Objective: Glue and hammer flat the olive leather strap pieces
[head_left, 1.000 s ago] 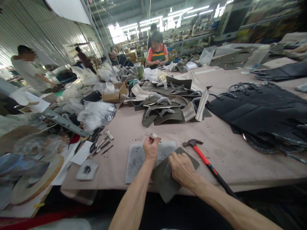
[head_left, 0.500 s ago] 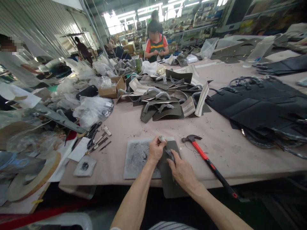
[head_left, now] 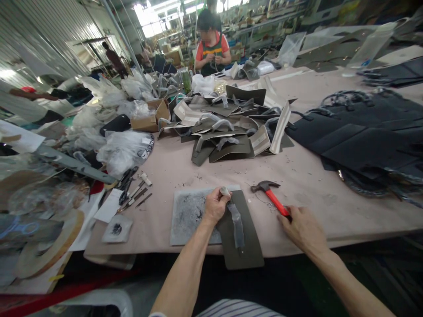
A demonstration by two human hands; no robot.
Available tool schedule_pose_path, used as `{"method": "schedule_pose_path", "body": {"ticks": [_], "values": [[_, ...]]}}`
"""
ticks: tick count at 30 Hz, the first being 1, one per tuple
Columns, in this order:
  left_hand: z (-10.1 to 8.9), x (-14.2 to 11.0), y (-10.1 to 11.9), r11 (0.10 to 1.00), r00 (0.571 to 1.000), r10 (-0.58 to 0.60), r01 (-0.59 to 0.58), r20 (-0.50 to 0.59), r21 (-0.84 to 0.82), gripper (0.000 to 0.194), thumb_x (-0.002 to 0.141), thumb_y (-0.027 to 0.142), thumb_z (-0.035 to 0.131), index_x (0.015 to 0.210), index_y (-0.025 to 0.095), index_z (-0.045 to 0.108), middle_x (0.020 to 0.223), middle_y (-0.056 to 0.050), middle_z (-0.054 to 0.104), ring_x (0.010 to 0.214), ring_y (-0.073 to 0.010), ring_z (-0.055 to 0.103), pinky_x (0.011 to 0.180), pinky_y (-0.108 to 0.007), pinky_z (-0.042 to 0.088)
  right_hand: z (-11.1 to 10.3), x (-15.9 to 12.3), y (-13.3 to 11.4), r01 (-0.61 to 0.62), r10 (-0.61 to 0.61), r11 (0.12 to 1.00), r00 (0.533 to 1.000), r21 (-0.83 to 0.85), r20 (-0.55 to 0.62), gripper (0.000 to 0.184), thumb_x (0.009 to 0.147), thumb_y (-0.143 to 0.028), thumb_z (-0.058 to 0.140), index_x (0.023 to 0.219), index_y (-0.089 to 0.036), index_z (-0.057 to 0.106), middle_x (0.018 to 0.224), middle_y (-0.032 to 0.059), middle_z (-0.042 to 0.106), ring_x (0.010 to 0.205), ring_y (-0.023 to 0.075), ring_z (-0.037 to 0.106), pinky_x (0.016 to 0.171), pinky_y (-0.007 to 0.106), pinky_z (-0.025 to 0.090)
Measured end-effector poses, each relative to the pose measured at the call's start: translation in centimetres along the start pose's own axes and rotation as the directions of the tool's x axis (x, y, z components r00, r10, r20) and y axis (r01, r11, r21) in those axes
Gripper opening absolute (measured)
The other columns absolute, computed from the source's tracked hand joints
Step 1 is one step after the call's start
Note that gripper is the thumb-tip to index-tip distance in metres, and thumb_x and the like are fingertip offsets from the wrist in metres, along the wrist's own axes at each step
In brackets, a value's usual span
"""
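My left hand (head_left: 215, 207) is closed around a short upright tool with a pale round top (head_left: 224, 191); its lower end is hidden, so I cannot tell its exact kind. Under it lies a dark olive panel (head_left: 252, 233) with a plastic-wrapped strap handle (head_left: 237, 226) on its face. The panel overlaps a grey scuffed slab (head_left: 187, 218) and hangs over the table's front edge. To the right, my right hand (head_left: 302, 229) has its fingers around the red and black handle of a claw hammer (head_left: 275, 200), whose head rests on the table.
Behind are piled olive panels with wrapped handles (head_left: 224, 132). Black bag panels (head_left: 360, 136) lie at the right. Scissors (head_left: 124, 187), slim tools (head_left: 137, 198) and a small pale block (head_left: 116, 229) lie left. Across the table (head_left: 178, 169) a co-worker (head_left: 211, 50) handles something small.
My right hand has left the wrapped handle on the panel and moved right onto the hammer's handle. My left hand stays at the panel's top with the pale-topped tool.
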State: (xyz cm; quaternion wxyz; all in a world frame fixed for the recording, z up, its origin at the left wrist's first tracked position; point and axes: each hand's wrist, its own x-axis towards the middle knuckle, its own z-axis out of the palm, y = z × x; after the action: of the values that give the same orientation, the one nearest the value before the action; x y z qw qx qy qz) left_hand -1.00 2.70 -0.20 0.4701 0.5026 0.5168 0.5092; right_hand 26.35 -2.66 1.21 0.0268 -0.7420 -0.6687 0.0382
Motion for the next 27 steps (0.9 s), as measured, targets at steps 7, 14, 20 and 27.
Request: {"method": "schedule_pose_path", "body": {"ticks": [7,14,20,27], "values": [[0.4,-0.1,0.4,0.995,1.000,0.021,-0.019,-0.021,0.095,0.010,0.081,0.020,0.067,0.090,0.017,0.070,0.088,-0.005,0.076,0.081,-0.0181,0.070,0.078,-0.028,0.053,-1.0,0.4,-0.3,-0.304,0.121,0.833,0.915,0.462,0.384,0.013,0.088,-0.033,0.055,0.083,-0.021,0.052,0.073,0.0046,0.058,0.065,0.0206,0.058,0.060,0.031,0.040],[0.1,-0.2,0.9,0.984,0.999,0.042,-0.047,0.032,0.169,0.007,0.081,0.017,0.065,0.085,0.016,0.071,0.083,-0.003,0.075,0.078,-0.0172,0.067,0.076,-0.027,0.052,-5.8,0.5,-4.9,-0.600,-0.057,0.213,0.780,0.771,0.623,0.015,0.090,-0.036,0.044,0.082,-0.023,0.043,0.060,-0.0081,0.040,0.040,0.0078,0.032,0.039,0.020,0.028],[-0.5,0.3,1.0,0.978,0.985,0.049,-0.081,0.167,0.190,0.010,0.083,0.018,0.062,0.085,0.016,0.071,0.082,-0.003,0.074,0.078,-0.0172,0.066,0.075,-0.026,0.051,-12.3,0.4,-7.0,0.094,-0.101,0.643,0.994,0.760,-0.037,0.036,0.095,-0.054,0.041,0.076,-0.024,0.043,0.056,-0.0041,0.046,0.046,0.0116,0.041,0.047,0.025,0.029],[-0.4,-0.2,0.3,0.944,0.980,0.118,-0.161,0.162,0.289,0.012,0.083,0.016,0.059,0.085,0.017,0.071,0.077,-0.001,0.072,0.074,-0.0167,0.064,0.073,-0.026,0.049,-10.8,-0.4,-6.3,0.347,-0.359,0.916,0.933,0.203,0.025,0.027,0.099,-0.040,0.041,0.081,-0.022,0.050,0.056,0.0002,0.051,0.044,0.0126,0.040,0.050,0.030,0.017]]}}
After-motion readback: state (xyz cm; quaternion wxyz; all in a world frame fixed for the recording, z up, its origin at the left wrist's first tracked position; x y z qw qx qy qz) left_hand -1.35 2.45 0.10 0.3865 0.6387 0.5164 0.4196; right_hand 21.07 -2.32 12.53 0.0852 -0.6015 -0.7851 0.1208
